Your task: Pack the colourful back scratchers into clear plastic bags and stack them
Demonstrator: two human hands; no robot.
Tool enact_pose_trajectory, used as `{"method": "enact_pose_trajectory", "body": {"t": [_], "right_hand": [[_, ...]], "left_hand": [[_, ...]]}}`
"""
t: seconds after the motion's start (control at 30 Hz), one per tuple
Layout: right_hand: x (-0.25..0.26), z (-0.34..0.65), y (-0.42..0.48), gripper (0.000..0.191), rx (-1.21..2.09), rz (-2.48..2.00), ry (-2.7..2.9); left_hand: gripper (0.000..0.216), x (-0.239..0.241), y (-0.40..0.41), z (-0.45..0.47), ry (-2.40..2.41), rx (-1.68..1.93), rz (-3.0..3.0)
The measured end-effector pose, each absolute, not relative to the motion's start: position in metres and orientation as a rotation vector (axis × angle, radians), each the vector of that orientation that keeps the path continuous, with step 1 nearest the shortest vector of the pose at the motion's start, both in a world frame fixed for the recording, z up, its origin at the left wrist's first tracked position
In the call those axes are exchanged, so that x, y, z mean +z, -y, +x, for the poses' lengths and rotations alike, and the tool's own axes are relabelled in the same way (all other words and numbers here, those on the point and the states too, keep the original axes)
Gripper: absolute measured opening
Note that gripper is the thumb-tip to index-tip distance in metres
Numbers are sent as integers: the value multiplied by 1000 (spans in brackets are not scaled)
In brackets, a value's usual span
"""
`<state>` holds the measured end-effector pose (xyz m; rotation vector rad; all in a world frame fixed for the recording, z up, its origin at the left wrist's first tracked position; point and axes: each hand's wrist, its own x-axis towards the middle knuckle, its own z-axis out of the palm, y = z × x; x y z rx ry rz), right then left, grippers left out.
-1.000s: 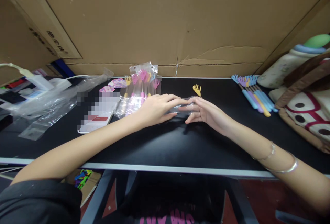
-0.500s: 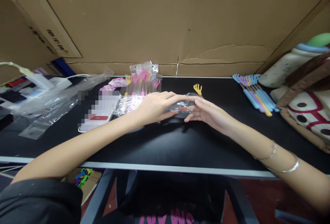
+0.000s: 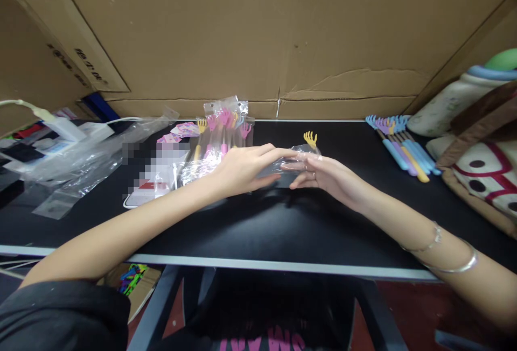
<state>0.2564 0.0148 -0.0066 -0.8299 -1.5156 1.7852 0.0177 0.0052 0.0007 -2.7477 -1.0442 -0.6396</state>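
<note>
A clear plastic bag (image 3: pixel 275 166) is stretched between my hands, just above the black desk. My left hand (image 3: pixel 246 170) reaches over the bag from the left, fingers long and thumb lower, with the film between them. My right hand (image 3: pixel 329 178) meets it from the right, its fingers bent against the bag's film near the left fingertips. Behind the right fingers stands the yellow hand-shaped head of a back scratcher (image 3: pixel 310 139), the film's edge at its neck; its handle is hidden. Bagged back scratchers (image 3: pixel 223 133) in pink and yellow lie left of my hands.
Loose back scratchers (image 3: pixel 404 149) with blue, purple and yellow handles lie at right, beside a brown and white plush bag (image 3: pixel 484 165). A phone (image 3: pixel 141 196), pink cards (image 3: pixel 186 129) and plastic sleeves (image 3: pixel 91 170) are at left. A cardboard wall (image 3: pixel 258 33) closes the back.
The plastic film has shifted right, up around the yellow scratcher's neck, and more film now lies over the phone. Both hands stay almost in place.
</note>
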Motion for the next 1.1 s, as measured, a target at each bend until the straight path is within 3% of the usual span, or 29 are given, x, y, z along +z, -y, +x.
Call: {"method": "enact_pose_trajectory", "body": {"t": [0.53, 1.1], "right_hand": [[-11, 255, -10, 45, 1827, -709, 1689], [-14, 255, -11, 38, 1744, -685, 1686]], "left_hand": [[47, 1, -5, 19, 1031, -644, -2813], [51, 1, -11, 14, 966, -619, -2752]]}}
